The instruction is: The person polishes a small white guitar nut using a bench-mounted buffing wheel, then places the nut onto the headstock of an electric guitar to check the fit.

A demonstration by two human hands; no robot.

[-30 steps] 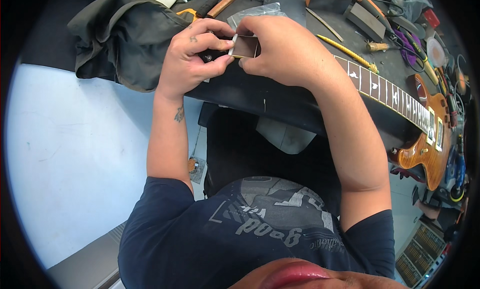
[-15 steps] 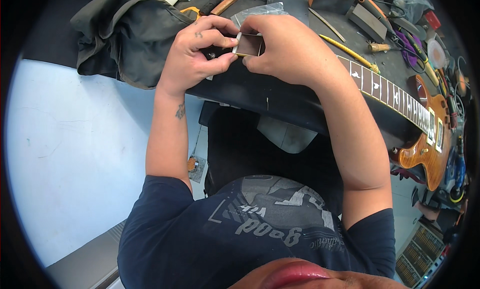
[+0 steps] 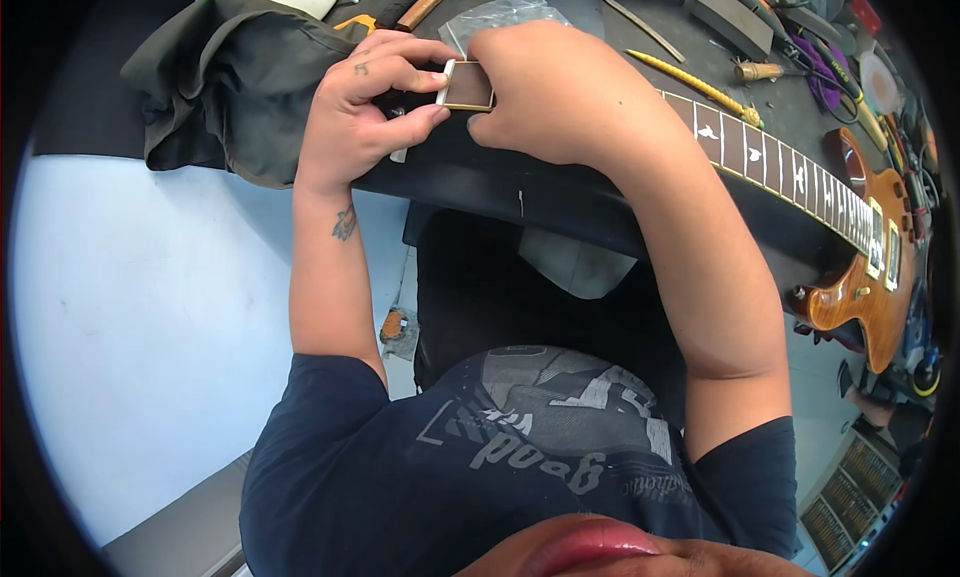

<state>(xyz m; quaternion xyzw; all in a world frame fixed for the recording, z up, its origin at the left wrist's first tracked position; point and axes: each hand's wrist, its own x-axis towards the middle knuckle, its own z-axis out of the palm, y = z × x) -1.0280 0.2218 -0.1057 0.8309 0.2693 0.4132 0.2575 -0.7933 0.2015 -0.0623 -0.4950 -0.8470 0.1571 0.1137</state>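
Note:
My left hand (image 3: 365, 112) has thumb and fingertips closed on a small white strip (image 3: 444, 83) at the end of an electric guitar's dark fretboard (image 3: 755, 150). My right hand (image 3: 555, 97) is curled over the neck just right of that strip, fingers over the far edge and thumb on the near side, hiding part of the fretboard. The guitar's amber wooden body (image 3: 850, 307) lies to the right. A clear plastic bag (image 3: 500, 9) is just beyond my hands.
A dark cloth (image 3: 230, 97) is bunched at left beside a white surface (image 3: 140, 307). Along the dark bench lie a yellow tool (image 3: 680, 77), grey blocks (image 3: 730, 17), a wooden-handled tool (image 3: 757, 71) and several other tools. A person's leg (image 3: 870, 407) shows at far right.
The hands appear a little further left and higher, with much of the scene shifted slightly as well. Their hold on the strip and neck looks much the same.

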